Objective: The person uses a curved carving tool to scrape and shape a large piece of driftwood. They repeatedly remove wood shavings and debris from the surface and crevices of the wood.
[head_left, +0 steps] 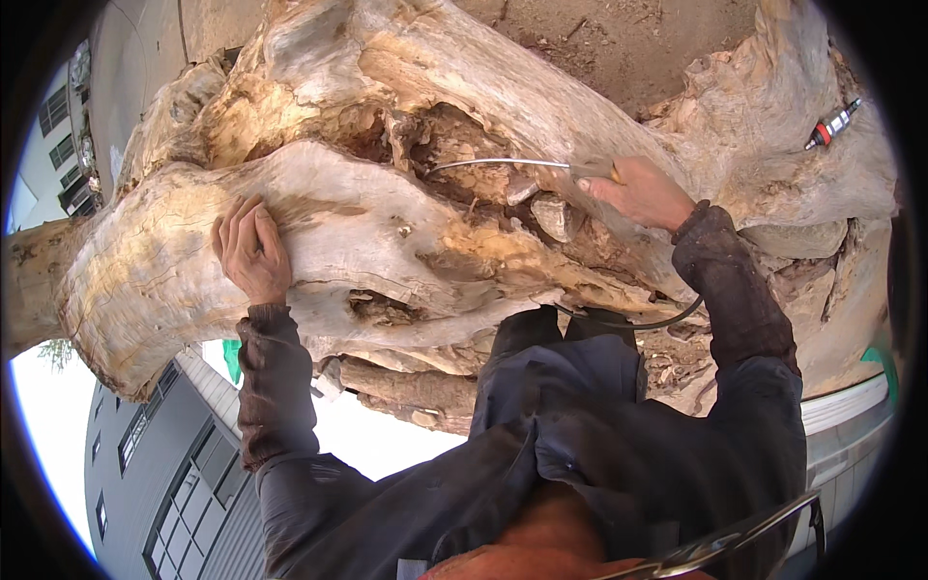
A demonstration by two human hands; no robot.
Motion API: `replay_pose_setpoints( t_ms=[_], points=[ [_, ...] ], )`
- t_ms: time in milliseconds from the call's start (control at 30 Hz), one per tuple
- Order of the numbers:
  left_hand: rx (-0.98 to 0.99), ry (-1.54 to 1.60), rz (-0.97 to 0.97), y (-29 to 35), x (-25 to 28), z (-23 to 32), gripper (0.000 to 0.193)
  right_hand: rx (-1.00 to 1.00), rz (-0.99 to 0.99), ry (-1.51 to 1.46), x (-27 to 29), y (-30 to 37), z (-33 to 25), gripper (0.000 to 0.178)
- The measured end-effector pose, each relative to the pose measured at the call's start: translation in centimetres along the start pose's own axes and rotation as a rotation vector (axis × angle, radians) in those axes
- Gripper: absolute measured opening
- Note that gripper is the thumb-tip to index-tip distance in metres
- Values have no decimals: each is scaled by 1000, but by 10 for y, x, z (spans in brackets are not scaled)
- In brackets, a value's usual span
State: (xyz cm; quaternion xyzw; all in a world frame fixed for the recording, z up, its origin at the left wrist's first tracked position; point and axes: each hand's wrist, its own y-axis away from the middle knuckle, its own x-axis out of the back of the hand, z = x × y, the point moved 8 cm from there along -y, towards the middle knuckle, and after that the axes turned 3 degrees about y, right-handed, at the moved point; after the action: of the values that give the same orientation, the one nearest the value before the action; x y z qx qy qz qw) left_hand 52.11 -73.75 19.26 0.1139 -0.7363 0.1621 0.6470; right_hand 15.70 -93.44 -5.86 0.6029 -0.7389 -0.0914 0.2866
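A huge weathered tree trunk (358, 227), pale and twisted, lies across in front of me. My left hand (252, 249) rests palm down on its smooth upper side, fingers slightly bent and holding nothing. In my right hand (642, 193) is the handle of a thin metal hook tool (512, 161), its fingers wrapped round it. The slim, slightly curved shaft reaches left into a rough brown hollow (459, 135) in the wood. Its tip is hard to make out against the dark cavity. Below the shaft, a grey-brown chunk (554, 217) is lodged in the hollow, close to my right hand.
A red and black handheld power tool (831, 126) lies on the wood at far right. A dark hose (638, 325) curves past my legs under my right forearm. Bare soil (619, 43) shows beyond the trunk. A grey building (174, 464) stands at lower left.
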Motion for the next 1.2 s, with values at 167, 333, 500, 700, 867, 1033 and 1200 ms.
replay_pose_setpoints(
  t_ms=[167, 333, 500, 700, 867, 1033, 1200],
  points=[
    [-9, -40, -101, -10, -15, 12, 25, -80, -23, -167, 13, 18, 2, 40],
    [38, -66, -131, -8, -15, 3, 28, -93, -73, -45, 5, 15, 16, 39],
    [44, -23, -140, -11, -18, 3, 29, -131, -153, 54, 1, 11, 16, 40],
    [46, -27, -150, -9, -21, 0, 30, -136, -196, 101, 0, 11, 14, 39],
    [63, -44, -157, -6, -19, -1, 31, -207, -251, 84, 5, 17, 19, 38],
    [135, 7, -142, -8, -22, -3, 34, -257, -252, 45, 10, 21, 22, 37],
    [251, 13, -96, -4, -22, -6, 40, -159, -243, 62, 13, 7, 21, 37]
  ],
)
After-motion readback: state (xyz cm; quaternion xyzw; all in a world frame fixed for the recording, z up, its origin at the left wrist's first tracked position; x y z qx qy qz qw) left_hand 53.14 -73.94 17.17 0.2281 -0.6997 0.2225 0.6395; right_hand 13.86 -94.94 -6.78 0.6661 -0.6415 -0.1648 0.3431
